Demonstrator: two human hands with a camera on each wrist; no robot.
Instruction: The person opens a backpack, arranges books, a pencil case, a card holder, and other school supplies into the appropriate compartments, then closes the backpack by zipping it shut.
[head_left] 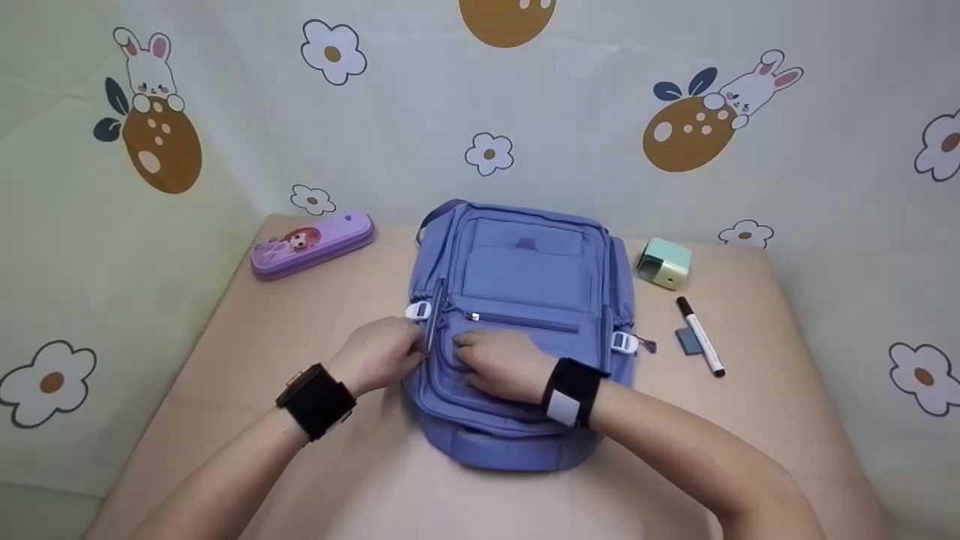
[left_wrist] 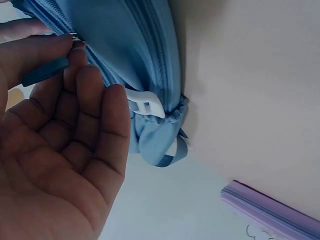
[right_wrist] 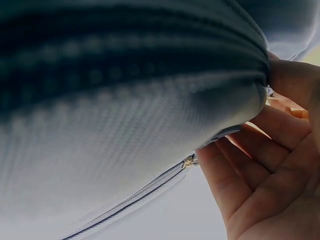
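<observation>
A blue backpack (head_left: 525, 274) lies front side up with its bottom toward me. At its left side my left hand (head_left: 384, 351) pinches a zipper pull (left_wrist: 45, 72), a dark blue tab between thumb and forefinger; the other fingers curl loosely. The zipper slider shows at those fingertips in the left wrist view. My right hand (head_left: 506, 364) lies over the lower front pocket. In the right wrist view its thumb and fingers pinch a fold of the backpack's fabric (right_wrist: 215, 100). Close to those fingers is a second zipper slider (right_wrist: 188, 161).
A purple pencil case (head_left: 313, 246) lies at the back left. To the right of the backpack are a mint-green box-shaped item (head_left: 665, 264), a black-capped white marker (head_left: 700, 337) and a small grey-blue piece (head_left: 688, 342). White buckles (head_left: 624, 343) stick out at the backpack's sides. Patterned curtains surround the table (head_left: 300, 352).
</observation>
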